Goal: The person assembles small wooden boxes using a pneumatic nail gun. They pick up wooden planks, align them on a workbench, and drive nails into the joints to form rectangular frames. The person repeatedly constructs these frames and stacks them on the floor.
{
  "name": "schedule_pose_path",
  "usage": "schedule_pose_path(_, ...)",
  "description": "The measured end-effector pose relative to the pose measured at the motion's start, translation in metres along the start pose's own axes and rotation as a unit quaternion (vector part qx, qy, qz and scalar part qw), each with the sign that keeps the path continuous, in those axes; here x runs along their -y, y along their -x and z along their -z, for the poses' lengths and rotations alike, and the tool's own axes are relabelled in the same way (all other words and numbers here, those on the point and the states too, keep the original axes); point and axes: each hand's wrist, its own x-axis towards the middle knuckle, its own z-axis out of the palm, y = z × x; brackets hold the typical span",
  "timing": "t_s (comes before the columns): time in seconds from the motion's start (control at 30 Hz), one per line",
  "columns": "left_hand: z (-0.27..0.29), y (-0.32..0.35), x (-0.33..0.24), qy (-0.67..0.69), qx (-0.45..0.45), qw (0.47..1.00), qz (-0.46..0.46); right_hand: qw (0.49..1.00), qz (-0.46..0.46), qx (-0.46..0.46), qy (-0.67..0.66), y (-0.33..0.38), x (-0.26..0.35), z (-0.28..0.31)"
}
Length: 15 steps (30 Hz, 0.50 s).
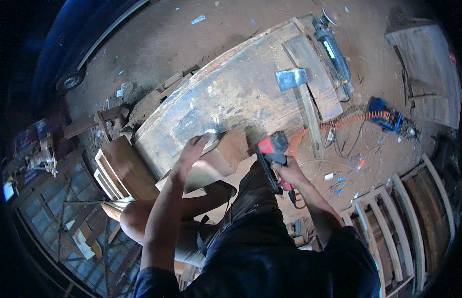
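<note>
Red nail gun [267, 146] juts forward — gripped in the right fingers [281, 169].

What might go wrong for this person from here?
The red-and-black handheld power tool in the right hand appears close to the right leg in dark brown cloth; an accidental start might injure it.

The orange coiled hose runs near the worn wooden tabletop and could snag, jerking the tool.
</note>
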Motion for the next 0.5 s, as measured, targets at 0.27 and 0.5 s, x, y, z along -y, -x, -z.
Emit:
schedule_pose_path(0.27, -0.033, -0.071, -0.014, -0.09, 0.307, 0.945, 0.071, 0.997, 0.0, 0.073, -0.029, -0.001, -0.047, -0.017)
schedule_pose_path(0.5, -0.029, -0.056, -0.052, -0.121, 0.325, 0.935, 0.069, 0.988, -0.071, 0.118, -0.074, -0.016, -0.005, -0.027)
